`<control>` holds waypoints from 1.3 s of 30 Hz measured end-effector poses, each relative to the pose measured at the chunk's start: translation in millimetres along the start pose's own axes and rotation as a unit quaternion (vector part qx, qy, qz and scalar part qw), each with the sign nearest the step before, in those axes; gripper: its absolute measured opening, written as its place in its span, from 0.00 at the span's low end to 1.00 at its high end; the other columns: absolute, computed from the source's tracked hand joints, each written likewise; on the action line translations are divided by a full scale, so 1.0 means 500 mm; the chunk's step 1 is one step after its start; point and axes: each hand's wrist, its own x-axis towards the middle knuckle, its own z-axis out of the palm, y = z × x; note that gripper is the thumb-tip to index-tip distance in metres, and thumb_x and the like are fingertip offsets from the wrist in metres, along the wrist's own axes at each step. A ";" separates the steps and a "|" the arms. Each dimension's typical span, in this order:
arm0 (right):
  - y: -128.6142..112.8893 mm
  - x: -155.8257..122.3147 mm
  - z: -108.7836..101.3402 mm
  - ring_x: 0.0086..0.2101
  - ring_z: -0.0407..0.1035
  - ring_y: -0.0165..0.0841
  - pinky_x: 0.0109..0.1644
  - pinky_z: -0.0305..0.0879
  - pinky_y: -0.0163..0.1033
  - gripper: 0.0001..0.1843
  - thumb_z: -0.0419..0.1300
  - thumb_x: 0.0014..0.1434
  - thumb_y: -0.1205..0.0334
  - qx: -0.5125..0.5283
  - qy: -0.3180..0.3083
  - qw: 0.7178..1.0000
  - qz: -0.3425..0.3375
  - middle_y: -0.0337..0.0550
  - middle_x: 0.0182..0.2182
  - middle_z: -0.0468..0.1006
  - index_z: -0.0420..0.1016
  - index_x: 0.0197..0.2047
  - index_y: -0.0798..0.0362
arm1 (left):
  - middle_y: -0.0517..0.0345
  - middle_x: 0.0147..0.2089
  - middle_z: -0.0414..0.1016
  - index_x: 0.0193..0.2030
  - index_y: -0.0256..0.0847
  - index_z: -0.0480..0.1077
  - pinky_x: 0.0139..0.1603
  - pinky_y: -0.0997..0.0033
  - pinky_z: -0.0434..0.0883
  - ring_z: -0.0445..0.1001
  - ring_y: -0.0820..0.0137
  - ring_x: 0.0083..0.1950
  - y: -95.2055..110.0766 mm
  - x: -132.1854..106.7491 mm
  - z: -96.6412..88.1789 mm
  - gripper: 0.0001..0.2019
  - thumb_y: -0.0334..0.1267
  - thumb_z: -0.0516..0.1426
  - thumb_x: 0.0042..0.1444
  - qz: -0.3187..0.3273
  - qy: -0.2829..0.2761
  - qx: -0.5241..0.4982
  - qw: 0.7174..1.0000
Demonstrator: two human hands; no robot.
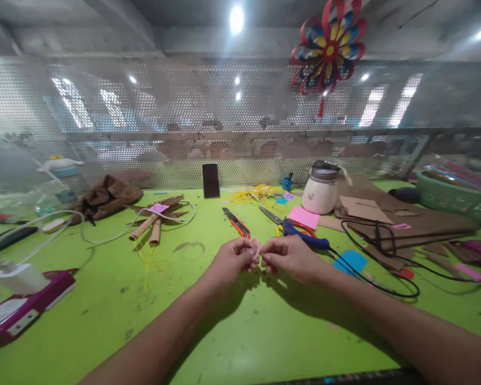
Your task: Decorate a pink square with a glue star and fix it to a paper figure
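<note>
Over the middle of the green table, my left hand (pixel 237 255) and my right hand (pixel 287 256) meet with fingertips pinched. Between them is a small curled pink paper strip (pixel 256 247), partly covered by the fingers. Both hands appear to grip it. Just beyond the left hand lies an orange and black utility knife (pixel 237 223). A pair of scissors with blue handles (pixel 294 229) rests behind the right hand, beside a pink paper square (pixel 303 216). A blue paper piece (pixel 350 262) lies right of the right wrist.
Brown rolled-paper pieces (pixel 155 227) and a white cable (pixel 104 239) lie left, near a purple power strip (pixel 32 307). A phone (pixel 211 181) stands at the back. A white jug (pixel 320 190), brown paper sheets (pixel 409 214), a black cord (pixel 411 291) and a green basket (pixel 457 198) occupy the right.
</note>
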 end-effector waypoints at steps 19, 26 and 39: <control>-0.008 -0.003 0.007 0.19 0.67 0.26 0.24 0.65 0.34 0.11 0.65 0.48 0.59 0.070 0.018 0.997 0.022 0.40 0.18 0.73 0.72 0.25 0.58 | 0.54 0.31 0.71 0.35 0.33 0.71 0.30 0.76 0.59 0.66 0.76 0.29 0.008 -0.001 -0.010 0.14 0.42 0.64 0.48 -0.006 -0.065 0.032 0.997; -0.011 -0.008 0.008 0.19 0.66 0.26 0.24 0.64 0.34 0.08 0.61 0.50 0.61 -0.011 0.027 0.999 -0.031 0.38 0.18 0.72 0.71 0.24 0.56 | 0.59 0.26 0.70 0.33 0.35 0.71 0.28 0.75 0.59 0.64 0.78 0.24 0.011 0.002 -0.011 0.17 0.42 0.68 0.40 0.019 -0.040 0.047 0.998; -0.009 -0.008 0.003 0.20 0.66 0.26 0.25 0.61 0.33 0.02 0.61 0.49 0.67 -0.070 0.049 0.996 -0.039 0.39 0.19 0.73 0.73 0.27 0.56 | 0.60 0.24 0.68 0.29 0.34 0.73 0.27 0.74 0.56 0.61 0.78 0.23 0.010 0.007 -0.021 0.12 0.42 0.65 0.44 0.019 -0.034 0.140 0.989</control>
